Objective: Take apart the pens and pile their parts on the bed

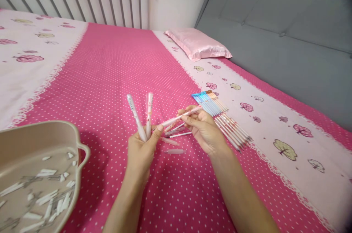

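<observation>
My left hand [140, 154] is closed around two whitish pens, a plain frosted one [135, 115] and a printed one [149, 112], both pointing up and away. Between its thumb and fingers it also pinches the near end of a third pen, pale pink with small prints [178, 117]. My right hand [205, 132] grips that same pen near its far end, so it slants up to the right between both hands. Below it, loose frosted pen parts [175, 151] and thin white sticks [180, 135] lie on the bedspread, partly hidden by my hands.
To the right lie a row of pens with blue and orange ends [210, 102] and a row of printed pens [232, 130]. A beige basin [73, 130] at left holds many small white and grey pieces. Farther off are a pink pillow [198, 44] and grey headboard [275, 24].
</observation>
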Demonstrator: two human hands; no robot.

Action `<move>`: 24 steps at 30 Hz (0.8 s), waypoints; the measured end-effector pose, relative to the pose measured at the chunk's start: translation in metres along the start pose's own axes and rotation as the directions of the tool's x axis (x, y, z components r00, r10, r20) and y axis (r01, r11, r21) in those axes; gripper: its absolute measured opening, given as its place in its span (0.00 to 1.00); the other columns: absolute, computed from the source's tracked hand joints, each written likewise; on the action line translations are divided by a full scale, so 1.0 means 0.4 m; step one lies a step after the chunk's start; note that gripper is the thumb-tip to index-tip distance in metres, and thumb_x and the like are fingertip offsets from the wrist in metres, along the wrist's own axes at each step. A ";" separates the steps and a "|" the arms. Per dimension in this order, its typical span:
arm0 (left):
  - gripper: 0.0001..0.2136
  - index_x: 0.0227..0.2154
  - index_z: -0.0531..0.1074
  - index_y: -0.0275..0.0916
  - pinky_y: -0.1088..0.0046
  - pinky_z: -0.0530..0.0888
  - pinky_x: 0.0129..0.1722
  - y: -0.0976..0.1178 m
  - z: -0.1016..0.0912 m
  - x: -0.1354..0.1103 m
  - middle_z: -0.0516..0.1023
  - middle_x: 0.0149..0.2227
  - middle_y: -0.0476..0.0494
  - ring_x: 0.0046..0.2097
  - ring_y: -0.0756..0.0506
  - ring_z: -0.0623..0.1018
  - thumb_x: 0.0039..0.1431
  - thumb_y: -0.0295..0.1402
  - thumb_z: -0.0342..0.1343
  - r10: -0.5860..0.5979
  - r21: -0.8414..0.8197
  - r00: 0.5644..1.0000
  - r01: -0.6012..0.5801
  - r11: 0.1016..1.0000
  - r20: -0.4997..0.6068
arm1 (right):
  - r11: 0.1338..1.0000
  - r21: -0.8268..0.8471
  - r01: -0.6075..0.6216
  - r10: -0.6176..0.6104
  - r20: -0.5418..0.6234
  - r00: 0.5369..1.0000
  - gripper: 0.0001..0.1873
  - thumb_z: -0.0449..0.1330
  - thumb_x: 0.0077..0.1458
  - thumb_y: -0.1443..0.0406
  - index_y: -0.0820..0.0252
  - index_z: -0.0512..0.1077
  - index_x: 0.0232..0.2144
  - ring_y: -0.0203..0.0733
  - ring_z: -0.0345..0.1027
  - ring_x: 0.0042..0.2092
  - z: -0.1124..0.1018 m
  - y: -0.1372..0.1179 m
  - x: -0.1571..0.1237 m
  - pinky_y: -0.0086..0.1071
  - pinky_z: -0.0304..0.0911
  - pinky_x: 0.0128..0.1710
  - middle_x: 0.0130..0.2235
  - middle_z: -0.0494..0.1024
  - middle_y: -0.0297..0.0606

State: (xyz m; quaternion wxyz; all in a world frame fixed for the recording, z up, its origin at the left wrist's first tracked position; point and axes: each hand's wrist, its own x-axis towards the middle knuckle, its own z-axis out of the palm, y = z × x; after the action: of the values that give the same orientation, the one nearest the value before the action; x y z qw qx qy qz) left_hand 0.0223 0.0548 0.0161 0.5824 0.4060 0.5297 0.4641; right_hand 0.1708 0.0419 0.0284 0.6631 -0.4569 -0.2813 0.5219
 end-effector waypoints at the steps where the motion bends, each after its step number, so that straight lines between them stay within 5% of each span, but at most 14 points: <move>1: 0.14 0.22 0.74 0.33 0.80 0.52 0.16 0.000 -0.001 -0.001 0.55 0.12 0.58 0.16 0.57 0.54 0.40 0.41 0.63 -0.009 0.004 1.000 0.008 1.000 0.014 | 1.000 -0.002 0.001 -0.001 0.004 1.000 0.14 0.65 0.40 0.72 0.57 0.66 0.30 0.30 0.68 0.32 0.000 0.001 -0.001 0.25 0.62 0.32 0.33 0.77 0.30; 7: 0.19 0.21 0.73 0.32 0.80 0.48 0.15 0.003 -0.001 -0.002 0.50 0.11 0.58 0.16 0.57 0.51 0.43 0.48 0.59 -0.040 0.037 0.999 0.040 0.998 -0.005 | 1.000 -0.012 -0.002 0.002 0.026 1.000 0.14 0.65 0.40 0.72 0.57 0.67 0.30 0.31 0.68 0.33 -0.003 0.003 -0.001 0.26 0.62 0.33 0.33 0.77 0.30; 13: 0.23 0.37 0.75 0.35 0.80 0.53 0.17 0.010 0.001 -0.003 0.57 0.14 0.58 0.18 0.57 0.54 0.35 0.41 0.65 0.004 0.013 1.000 -0.003 1.000 -0.023 | 1.000 -0.002 0.009 -0.010 -0.009 1.000 0.14 0.65 0.39 0.71 0.57 0.66 0.30 0.31 0.67 0.31 -0.006 -0.001 0.002 0.25 0.61 0.30 0.32 0.77 0.30; 18: 0.17 0.29 0.76 0.34 0.79 0.60 0.20 0.010 0.004 0.001 0.63 0.16 0.55 0.20 0.55 0.62 0.33 0.37 0.66 0.007 0.004 1.000 -0.007 1.000 -0.029 | 1.000 -0.004 0.008 -0.008 -0.002 1.000 0.14 0.65 0.39 0.71 0.57 0.66 0.30 0.31 0.67 0.32 -0.003 -0.001 0.001 0.25 0.62 0.30 0.32 0.77 0.30; 24: 0.16 0.19 0.71 0.34 0.79 0.49 0.16 0.007 0.002 -0.001 0.53 0.12 0.59 0.16 0.57 0.52 0.38 0.44 0.63 -0.014 0.043 0.999 0.016 0.999 -0.046 | 1.000 -0.013 0.011 -0.011 -0.004 1.000 0.14 0.65 0.39 0.71 0.57 0.66 0.30 0.32 0.67 0.32 -0.003 0.002 0.001 0.26 0.62 0.30 0.32 0.77 0.30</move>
State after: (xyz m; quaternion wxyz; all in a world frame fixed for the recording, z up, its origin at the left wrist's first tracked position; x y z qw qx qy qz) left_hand 0.0228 0.0550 0.0191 0.5646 0.4039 0.5557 0.4574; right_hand 0.1715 0.0421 0.0271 0.6637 -0.4605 -0.2859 0.5156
